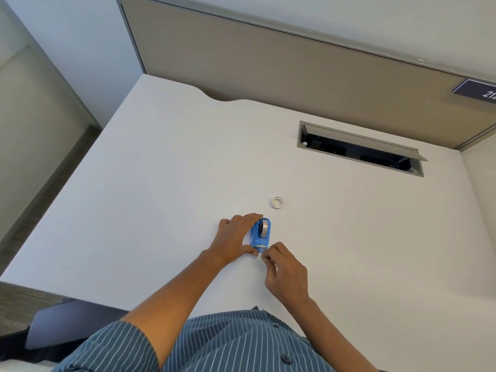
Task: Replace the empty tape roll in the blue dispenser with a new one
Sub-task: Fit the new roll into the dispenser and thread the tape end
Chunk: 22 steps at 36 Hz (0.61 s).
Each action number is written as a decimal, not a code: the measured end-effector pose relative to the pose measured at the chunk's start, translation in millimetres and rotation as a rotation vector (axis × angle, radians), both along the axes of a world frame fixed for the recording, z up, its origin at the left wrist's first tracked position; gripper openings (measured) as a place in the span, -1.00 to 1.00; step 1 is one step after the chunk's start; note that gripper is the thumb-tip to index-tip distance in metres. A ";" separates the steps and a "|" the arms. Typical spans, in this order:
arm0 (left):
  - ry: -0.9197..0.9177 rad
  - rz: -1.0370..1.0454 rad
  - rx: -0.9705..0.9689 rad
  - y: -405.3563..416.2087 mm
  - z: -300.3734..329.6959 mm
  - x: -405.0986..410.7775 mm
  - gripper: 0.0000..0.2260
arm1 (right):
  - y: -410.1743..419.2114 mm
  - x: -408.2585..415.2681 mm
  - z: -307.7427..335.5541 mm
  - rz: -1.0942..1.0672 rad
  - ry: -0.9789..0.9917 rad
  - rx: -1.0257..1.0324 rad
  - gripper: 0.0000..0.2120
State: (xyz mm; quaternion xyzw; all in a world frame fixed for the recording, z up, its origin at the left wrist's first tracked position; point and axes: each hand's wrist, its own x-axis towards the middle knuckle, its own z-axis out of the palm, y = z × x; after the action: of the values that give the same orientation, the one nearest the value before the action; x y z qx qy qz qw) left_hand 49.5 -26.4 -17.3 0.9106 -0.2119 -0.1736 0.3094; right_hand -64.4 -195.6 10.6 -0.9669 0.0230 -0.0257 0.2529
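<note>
While the left hand [236,237] grips the blue plastic tape dispenser [259,235], the right hand [284,269] pinches at its cutter end; a white empty tape ring [277,202] lies just beyond both hands on the white worktop [161,183].

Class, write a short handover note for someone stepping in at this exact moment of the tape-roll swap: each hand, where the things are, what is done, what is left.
Left hand: wrapped around the left side of the blue dispenser, steadying it on the white desk.
Right hand: fingertips pinched together at the dispenser's cutter end; whether they hold the tape end cannot be told.
Done: a tape roll sits in the dispenser; a small white ring, probably the empty core, lies apart on the desk beyond it.
Left: probably draw the tape end over the cutter, then let go.
</note>
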 end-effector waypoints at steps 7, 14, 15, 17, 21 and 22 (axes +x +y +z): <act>0.003 0.002 -0.003 0.0 -0.4 0.1 -0.15 | -2.9 -0.6 -7.7 0.020 -0.016 -0.040 -0.88; 0.004 -0.001 -0.001 0.4 -0.4 0.5 -0.15 | -1.6 4.4 -12.2 0.030 -0.038 -0.084 -0.86; 0.007 0.001 -0.002 0.4 -0.3 0.5 -0.15 | -1.2 5.0 -12.5 0.034 -0.044 -0.091 -0.86; 0.010 0.003 -0.005 0.5 -0.5 0.3 -0.15 | -0.5 5.9 -13.7 0.045 -0.055 -0.107 -0.86; 0.010 -0.002 0.007 0.6 -0.4 0.4 -0.15 | -0.5 7.8 -17.5 0.057 -0.076 -0.125 -0.85; 0.012 -0.005 0.011 0.7 -0.4 0.5 -0.14 | -0.6 8.4 -18.6 0.058 -0.079 -0.130 -0.85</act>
State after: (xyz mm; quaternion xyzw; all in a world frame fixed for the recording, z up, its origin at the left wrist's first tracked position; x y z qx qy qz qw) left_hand 50.1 -25.7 -17.7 0.9108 -0.2112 -0.1810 0.3052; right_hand -56.1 -196.3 -8.0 -0.9797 -0.0165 -0.0581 0.1909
